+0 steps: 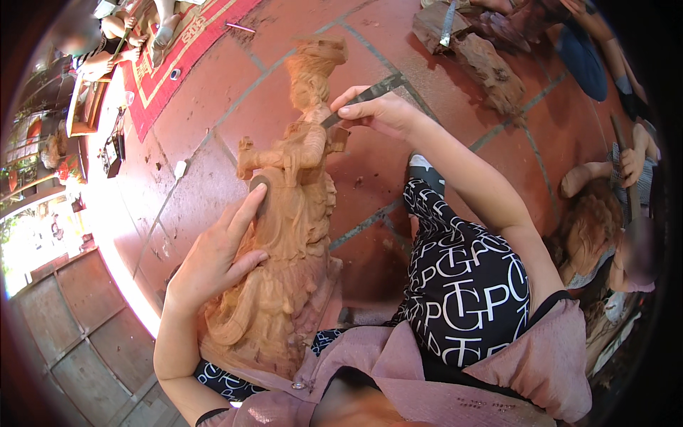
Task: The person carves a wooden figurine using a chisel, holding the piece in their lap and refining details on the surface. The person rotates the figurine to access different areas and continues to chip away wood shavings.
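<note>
A carved reddish-brown wooden statue [295, 206] of a figure with a tall headpiece leans upright before me, its base close to my lap. My left hand [217, 249] grips the side of its robe, index finger stretched along the edge and thumb apart on the front. Under that fingertip shows a dark rounded patch; I cannot tell whether it is carving or a separate piece. My right hand [380, 114] pinches a dark flat strip [366, 96] that looks like sandpaper. The strip's narrow end touches the figure near its neck and shoulder.
Red floor tiles [228, 153] surround the statue. A red patterned mat [171, 71] lies at the far left, near other people's feet. Rough wood pieces [484, 71] rest at the far right. Another person's hand [629, 167] holds a tool at the right edge.
</note>
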Demonstrator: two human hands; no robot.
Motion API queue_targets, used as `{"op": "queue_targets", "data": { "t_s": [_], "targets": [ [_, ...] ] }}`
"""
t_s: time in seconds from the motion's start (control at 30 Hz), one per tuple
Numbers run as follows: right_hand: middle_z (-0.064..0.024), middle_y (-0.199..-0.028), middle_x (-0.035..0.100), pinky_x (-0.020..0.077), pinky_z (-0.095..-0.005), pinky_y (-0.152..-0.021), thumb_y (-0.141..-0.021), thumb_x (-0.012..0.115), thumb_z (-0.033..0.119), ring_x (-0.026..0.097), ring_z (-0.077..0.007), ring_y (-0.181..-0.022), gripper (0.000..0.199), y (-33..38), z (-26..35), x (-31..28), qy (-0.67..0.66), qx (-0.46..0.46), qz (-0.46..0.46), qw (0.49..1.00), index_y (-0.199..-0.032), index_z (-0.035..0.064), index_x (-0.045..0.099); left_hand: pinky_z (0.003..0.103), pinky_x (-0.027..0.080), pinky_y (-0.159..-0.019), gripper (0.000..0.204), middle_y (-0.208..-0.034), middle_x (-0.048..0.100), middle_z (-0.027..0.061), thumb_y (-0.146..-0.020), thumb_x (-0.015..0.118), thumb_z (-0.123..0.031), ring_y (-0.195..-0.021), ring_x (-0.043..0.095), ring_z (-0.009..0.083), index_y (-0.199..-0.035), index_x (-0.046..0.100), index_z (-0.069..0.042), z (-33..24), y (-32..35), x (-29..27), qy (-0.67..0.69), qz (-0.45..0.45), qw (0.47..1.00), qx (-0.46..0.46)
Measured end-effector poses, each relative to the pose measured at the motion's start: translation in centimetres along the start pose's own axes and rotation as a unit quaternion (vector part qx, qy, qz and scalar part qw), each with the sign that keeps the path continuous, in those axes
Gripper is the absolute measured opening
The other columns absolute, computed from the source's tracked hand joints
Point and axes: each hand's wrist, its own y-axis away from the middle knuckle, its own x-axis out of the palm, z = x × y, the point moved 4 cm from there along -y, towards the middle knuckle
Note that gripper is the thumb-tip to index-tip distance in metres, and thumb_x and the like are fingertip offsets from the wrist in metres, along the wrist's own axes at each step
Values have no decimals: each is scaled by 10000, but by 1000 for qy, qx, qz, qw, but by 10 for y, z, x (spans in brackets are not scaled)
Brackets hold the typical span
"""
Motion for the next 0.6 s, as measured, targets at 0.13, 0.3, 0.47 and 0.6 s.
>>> {"op": "queue_targets", "data": {
  "t_s": [0.13, 0.3, 0.47, 0.6],
  "targets": [
    [-41, -890, 637, 486, -256, -779, -802, 692, 104, 600, -123, -802, 202, 0, 12, -7, 25, -10, -39, 999, -982, 32, 638, 411, 426, -932, 812, -1252, 471, 205, -782, 661, -132, -1101, 508, 380, -1455, 210, -109, -3, -1, -1, 18, 4, 1000, -11],
    [-1, -817, 634, 453, -222, -653, -754, 715, 108, 565, -60, -735, 154, 11, 43, 51, 180, -110, -43, 976, -885, 70, 643, 411, 432, -916, 815, -1204, 489, 197, -777, 660, -126, -1079, 518, 374, -1456, 210, -110, -2, 0, -1, 9, 5, 1000, -16],
    [5, -768, 620, 431, -209, -587, -774, 692, 53, 538, -46, -681, 116, 0, 27, 49, 237, -221, 32, 946, -865, 36, 622, 417, 432, -907, 818, -1193, 489, 198, -777, 657, -122, -1073, 518, 373, -1458, 204, -110, -3, 0, 0, 10, 3, 1000, -11],
    [-6, -791, 630, 436, -206, -633, -777, 706, 64, 552, -53, -721, 107, -3, 40, 37, 174, -161, 20, 971, -838, 43, 620, 418, 430, -915, 818, -1213, 479, 201, -778, 654, -120, -1085, 510, 378, -1458, 199, -107, -3, 0, -1, 23, 10, 999, -26]
  ]
}}
